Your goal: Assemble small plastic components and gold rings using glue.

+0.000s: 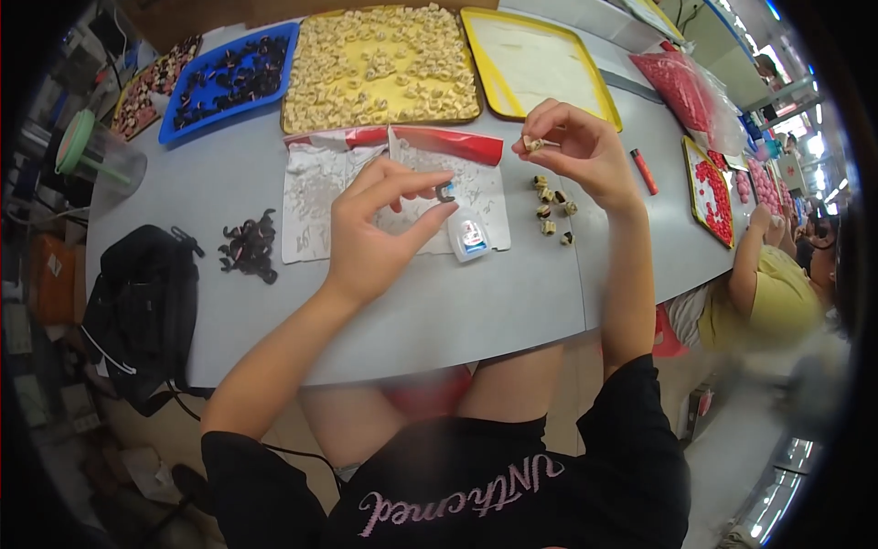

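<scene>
My left hand [370, 229] pinches a small dark curved piece [445, 192] between thumb and fingers, above a sheet of white paper. Just below the thumb is a small clear bottle [470, 238] with a blue and white label, at the paper's edge; whether it touches the hand I cannot tell. Raised to the right, my right hand [585, 151] holds a small cream-coloured piece [533, 144] at its fingertips. Several cream-and-black pieces [548, 227] lie on the table under that hand. A pile of dark curved pieces [249, 247] rests left of the paper [306, 220].
At the back stand a blue tray [170, 130] of dark pieces, a yellow tray [291, 123] full of cream pieces and another yellow tray [599, 82]. A black bag [142, 311] sits left, a red lighter-like stick [644, 172] right. Another person [768, 293] works at far right.
</scene>
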`<state>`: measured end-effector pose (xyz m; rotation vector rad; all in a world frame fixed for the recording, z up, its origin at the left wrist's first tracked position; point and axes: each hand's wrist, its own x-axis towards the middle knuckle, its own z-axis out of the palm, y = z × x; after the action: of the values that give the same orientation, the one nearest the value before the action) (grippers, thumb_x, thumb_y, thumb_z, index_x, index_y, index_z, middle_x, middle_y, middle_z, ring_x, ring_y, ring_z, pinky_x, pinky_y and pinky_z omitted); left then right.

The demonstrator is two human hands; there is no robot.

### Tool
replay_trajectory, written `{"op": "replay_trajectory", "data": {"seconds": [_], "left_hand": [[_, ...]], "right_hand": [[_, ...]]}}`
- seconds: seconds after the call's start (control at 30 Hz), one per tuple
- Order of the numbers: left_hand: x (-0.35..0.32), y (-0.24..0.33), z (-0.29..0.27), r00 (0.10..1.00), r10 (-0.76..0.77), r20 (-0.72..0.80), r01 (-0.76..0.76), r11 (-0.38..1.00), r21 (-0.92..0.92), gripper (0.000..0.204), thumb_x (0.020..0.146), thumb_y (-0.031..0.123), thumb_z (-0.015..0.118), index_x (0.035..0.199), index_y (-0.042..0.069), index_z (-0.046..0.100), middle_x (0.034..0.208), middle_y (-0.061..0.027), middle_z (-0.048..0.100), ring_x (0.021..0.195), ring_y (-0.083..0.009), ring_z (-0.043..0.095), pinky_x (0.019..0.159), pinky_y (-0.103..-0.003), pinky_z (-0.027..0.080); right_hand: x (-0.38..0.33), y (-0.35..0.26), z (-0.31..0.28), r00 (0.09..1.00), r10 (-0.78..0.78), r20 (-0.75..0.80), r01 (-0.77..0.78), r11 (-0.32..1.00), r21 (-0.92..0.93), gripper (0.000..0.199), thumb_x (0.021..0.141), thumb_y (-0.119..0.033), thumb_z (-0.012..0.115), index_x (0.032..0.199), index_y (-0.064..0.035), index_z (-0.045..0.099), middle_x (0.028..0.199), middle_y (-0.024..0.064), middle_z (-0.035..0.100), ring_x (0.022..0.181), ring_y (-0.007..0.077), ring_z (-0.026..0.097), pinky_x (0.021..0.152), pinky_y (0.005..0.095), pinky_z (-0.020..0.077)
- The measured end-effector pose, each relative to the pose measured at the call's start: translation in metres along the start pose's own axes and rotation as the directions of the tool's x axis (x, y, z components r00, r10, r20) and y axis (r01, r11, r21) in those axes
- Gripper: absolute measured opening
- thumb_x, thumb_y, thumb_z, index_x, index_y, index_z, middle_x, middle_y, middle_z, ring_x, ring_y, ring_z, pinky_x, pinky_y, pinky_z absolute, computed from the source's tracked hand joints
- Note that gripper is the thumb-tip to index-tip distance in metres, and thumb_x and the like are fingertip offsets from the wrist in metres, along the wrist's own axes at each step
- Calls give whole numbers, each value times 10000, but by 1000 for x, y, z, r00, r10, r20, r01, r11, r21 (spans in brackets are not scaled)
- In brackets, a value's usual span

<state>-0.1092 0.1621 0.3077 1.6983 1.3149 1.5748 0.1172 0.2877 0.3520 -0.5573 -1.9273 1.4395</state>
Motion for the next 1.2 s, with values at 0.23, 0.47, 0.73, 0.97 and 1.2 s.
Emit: {"op": "replay_trajectory", "data": {"seconds": [0.23,0.47,0.73,0.97,1.2], "left_hand": [[-1,0,0,1000,-3,-15,3,1000,8,306,697,77,767,996,126,721,781,1,601,733,-101,519,612,-234,393],[-1,0,2,996,62,-69,-62,998,4,343,678,64,783,1009,138,727,750,4,590,726,-105,510,622,-239,396],[-7,-2,3,987,92,-129,-88,996,34,400,643,32,792,1024,134,726,703,11,559,676,-109,467,618,-233,387],[-8,-3,6,985,127,-115,-127,992,7,419,629,20,790,1025,136,725,708,14,576,672,-113,476,621,-230,387],[-9,-3,6,987,131,-93,-133,991,-9,414,638,18,780,1030,139,724,705,18,576,670,-113,480,631,-230,387]], "right_hand": [[1,2,37,999,51,7,-50,956,289,112,798,30,650,909,15,649,945,81,617,880,129,589,807,259,483],[-3,14,52,997,55,61,-71,950,304,226,824,-1,640,1048,-8,671,1035,48,590,877,101,556,801,234,446],[-6,12,72,990,131,44,-138,913,383,258,862,-45,609,1115,-5,641,1004,49,594,832,109,556,774,253,459],[-8,11,76,973,225,59,-223,830,512,175,833,-64,663,979,7,598,937,58,623,805,122,578,762,267,478],[-9,11,79,974,210,83,-222,831,509,164,842,-87,667,967,-19,586,944,53,626,844,129,588,794,277,470]]}}
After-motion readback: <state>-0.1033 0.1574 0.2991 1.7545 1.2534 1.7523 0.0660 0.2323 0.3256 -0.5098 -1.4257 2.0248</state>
